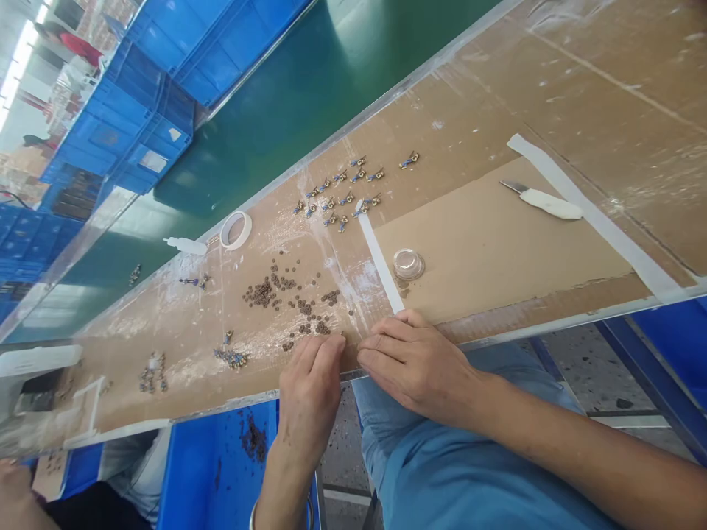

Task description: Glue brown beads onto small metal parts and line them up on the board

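My left hand (312, 379) rests at the table's front edge, its fingers bent together beside small brown discs (262, 293) scattered on the cardboard. Close to its right, my right hand (417, 361) lies at the same edge, fingers curled together; what either hand holds, if anything, is hidden. Small blue and gold figures (358, 175) lie in a loose group farther back. A small clear round dish (409, 263) sits beyond my right hand, right of a white tape strip (381, 258).
A white-handled knife (551, 204) lies at the right. At the left are a tape roll (236, 230), a white bottle (186, 245) and more figures (230, 358). Behind the table runs a green belt (276, 110) with blue crates (138, 110). Another person's hand (15, 486) shows at lower left.
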The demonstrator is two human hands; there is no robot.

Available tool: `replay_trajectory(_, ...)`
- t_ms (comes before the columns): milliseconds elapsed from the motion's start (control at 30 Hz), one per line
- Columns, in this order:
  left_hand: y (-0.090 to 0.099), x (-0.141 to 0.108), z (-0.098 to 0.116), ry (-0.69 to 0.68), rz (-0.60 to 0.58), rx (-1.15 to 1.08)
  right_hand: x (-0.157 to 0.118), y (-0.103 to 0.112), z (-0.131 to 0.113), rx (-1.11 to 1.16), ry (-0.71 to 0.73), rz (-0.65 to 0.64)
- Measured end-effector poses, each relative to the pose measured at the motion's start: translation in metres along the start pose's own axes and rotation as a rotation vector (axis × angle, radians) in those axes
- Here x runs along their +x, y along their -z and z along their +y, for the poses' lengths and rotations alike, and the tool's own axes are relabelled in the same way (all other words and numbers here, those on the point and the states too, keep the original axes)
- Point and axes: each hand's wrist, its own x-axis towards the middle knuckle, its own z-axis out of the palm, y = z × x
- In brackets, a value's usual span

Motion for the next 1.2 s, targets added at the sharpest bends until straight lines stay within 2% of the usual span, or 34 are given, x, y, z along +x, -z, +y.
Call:
replay_trajectory(100, 0.001, 0.003, 0.000, -0.018, -0.030, 0.031, 0.000, 0.000, 0.000, 0.006, 0.000, 0.008)
replay_trajectory(167, 0.003, 0.003, -0.001, 0.037, -0.031, -0.028, 0.001, 0.002, 0.000, 0.038, -0.009, 0.022)
replay_trajectory(233, 0.006, 0.001, 0.000, 0.162, 0.003, -0.154, 0.002, 0.003, 0.000, 0.104, -0.036, 0.062)
replay_trajectory(367, 0.014, -0.006, 0.010, 0.505, 0.140, -0.542, 0.007, 0.005, -0.001, 0.288, -0.128, 0.209)
replay_trajectory(467, 0.017, -0.009, 0.020, 0.644, 0.201, -0.781, 0.012, 0.007, -0.004, 0.421, -0.186, 0.297)
replay_trajectory(633, 0.017, -0.008, 0.028, 0.672, 0.240, -0.941, 0.018, 0.011, -0.009, 0.527, -0.181, 0.330)
replay_trajectory(1000, 0.021, -0.004, 0.032, 0.668, 0.238, -0.984, 0.021, 0.018, -0.010, 0.440, -0.100, 0.315)
replay_trajectory(1100, 0.025, 0.004, 0.019, 0.688, 0.200, -0.968, 0.022, 0.022, -0.010, 0.347, -0.111, 0.339)
replay_trajectory(1200, 0.023, 0.032, -0.012, 0.716, 0.206, -0.868, 0.021, 0.021, -0.008, 0.260, -0.090, 0.410)
